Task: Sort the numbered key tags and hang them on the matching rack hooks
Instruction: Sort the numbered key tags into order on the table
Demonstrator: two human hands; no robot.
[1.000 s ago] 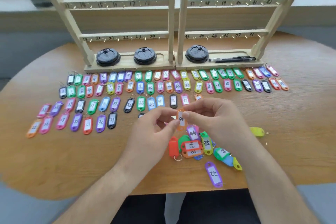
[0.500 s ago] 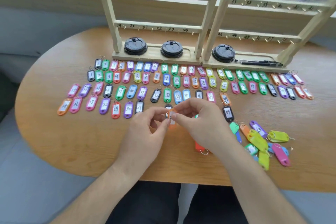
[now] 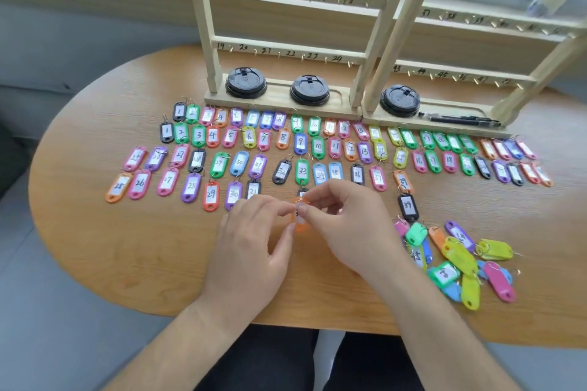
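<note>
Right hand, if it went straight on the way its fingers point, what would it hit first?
Probably the left hand, whose fingertips pinch the same orange tag from the other side; past it lies black tag 31, though depth is unclear.

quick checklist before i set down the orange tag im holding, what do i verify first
1. Grip on the orange tag: ok, the left hand and right hand both pinch it.
2. Its number readable: cannot tell, the fingers cover the label.
3. Free spot in the near row past black tag 31: cannot tell, the hands hide that stretch.
4. Loose pile sorted: not ok, tags lie heaped to the right of the right hand.
5. Rack hooks 19 to 24 free: ok, nothing hangs on them.
</note>
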